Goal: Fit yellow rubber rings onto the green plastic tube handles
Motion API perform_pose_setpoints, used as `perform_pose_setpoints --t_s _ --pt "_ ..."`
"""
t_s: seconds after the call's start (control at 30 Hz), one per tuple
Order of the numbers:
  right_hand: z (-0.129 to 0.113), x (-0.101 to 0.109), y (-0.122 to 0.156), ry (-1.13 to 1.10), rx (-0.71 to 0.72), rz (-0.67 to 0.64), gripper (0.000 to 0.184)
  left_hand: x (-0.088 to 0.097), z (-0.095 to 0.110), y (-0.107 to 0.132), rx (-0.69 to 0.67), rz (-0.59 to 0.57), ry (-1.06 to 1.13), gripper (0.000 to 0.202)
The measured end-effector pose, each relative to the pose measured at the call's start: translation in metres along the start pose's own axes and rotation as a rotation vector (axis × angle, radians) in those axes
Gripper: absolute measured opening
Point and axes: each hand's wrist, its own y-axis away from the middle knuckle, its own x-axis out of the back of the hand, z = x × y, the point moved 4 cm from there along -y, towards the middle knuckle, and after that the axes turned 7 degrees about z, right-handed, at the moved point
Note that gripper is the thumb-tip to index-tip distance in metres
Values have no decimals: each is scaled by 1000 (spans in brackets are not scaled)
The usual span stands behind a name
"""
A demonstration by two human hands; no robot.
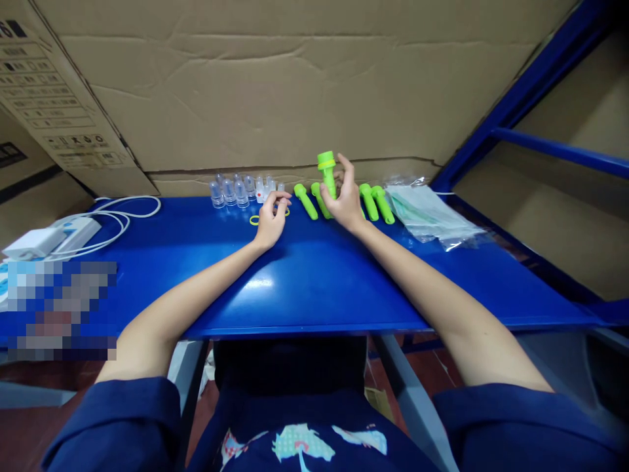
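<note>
My right hand (344,200) grips a bright green plastic flashlight body (328,176) and holds it upright above the table, head up. A yellow ring sits around it just below the head. My left hand (271,219) is over the table with loosely curved fingers apart; I see nothing held in it. Beside its fingertips lies a yellow ring (287,212), and another yellow ring (254,220) lies to its left. Several more green flashlight bodies (305,201) lie in a row around and partly behind my right hand.
Several clear plastic cups (228,192) stand at the back of the blue table (295,288), left of centre. Clear bags with white and green contents (430,213) lie at right. A power strip (76,235) with white cables is at left. Cardboard (314,85) walls the back.
</note>
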Motion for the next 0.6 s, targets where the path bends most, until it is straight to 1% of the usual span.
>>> perform_pose_setpoints --t_s 0.03,0.1,0.13,0.2,0.33,0.47,0.6 --pt "5 4 -3 99 13 -18 75 0 0 0 6 -4 4 36" --pt "16 9 -6 259 -16 -61 68 0 0 0 -1 -3 11 30" --pt "19 10 -6 318 -41 -84 67 1 1 -1 -11 -1 12 29" --pt "25 10 -4 389 -102 -126 71 2 2 -2 -29 2 6 27" --pt "27 7 -1 469 -189 -208 83 2 3 -2 -34 3 4 26" --pt "30 7 0 493 -224 -268 80 2 3 -2 -44 -2 7 27" --pt "39 7 3 480 -269 -247 80 1 4 0 -46 -20 -16 26"
